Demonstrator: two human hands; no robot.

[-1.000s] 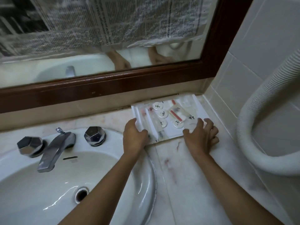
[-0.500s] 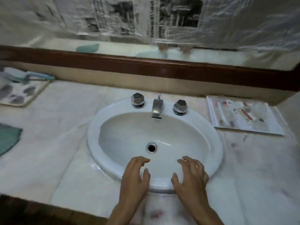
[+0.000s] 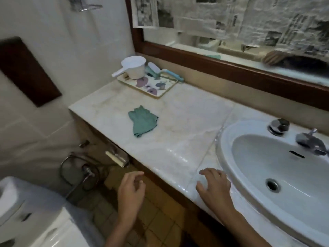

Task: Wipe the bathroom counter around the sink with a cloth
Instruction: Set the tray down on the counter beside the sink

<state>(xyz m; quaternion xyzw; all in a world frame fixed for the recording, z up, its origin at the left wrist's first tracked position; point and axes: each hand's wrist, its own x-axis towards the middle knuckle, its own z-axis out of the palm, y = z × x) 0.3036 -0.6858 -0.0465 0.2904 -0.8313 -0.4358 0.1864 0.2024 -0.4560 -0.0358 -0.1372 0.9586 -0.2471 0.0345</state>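
A crumpled teal cloth (image 3: 143, 121) lies on the pale marble counter (image 3: 183, 125), left of the white oval sink (image 3: 277, 163). My left hand (image 3: 130, 192) hovers in front of the counter's edge, above the floor, fingers loosely curled and holding nothing. My right hand (image 3: 214, 187) is over the counter's front edge beside the sink rim, fingers spread and empty. Both hands are well short of the cloth. The chrome tap (image 3: 310, 143) and a faceted knob (image 3: 278, 124) sit at the sink's back.
A floral tray (image 3: 151, 85) at the counter's far left corner holds a white scoop (image 3: 132, 68) and a brush. A wood-framed mirror (image 3: 231, 68) covered with newspaper runs behind. A white toilet (image 3: 26, 216) stands lower left, with hoses and a valve (image 3: 87, 169) under the counter.
My view has swung left from the sink to the counter's left side, bringing the cloth into full view. Both hands let go of the clear tray a second ago and moved left, empty.
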